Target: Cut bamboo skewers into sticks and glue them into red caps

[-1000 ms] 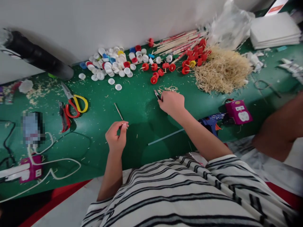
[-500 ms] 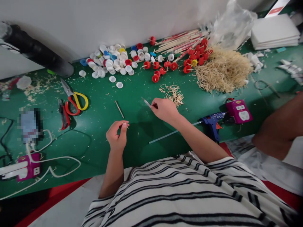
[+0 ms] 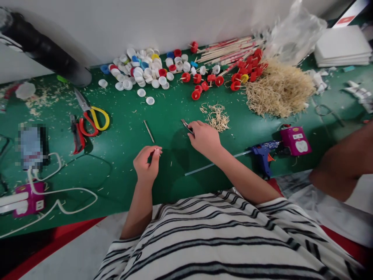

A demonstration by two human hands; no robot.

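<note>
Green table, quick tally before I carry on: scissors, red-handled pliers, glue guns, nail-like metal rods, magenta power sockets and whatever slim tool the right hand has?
Scissors: 1
Red-handled pliers: 1
Blue glue gun: 1
Nail-like metal rod: 1
Magenta power sockets: 2
Slim tool in the right hand: 1
Total: 7

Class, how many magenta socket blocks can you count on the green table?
2: one magenta block at far left, the other magenta block at right, beside the blue glue gun.
</note>
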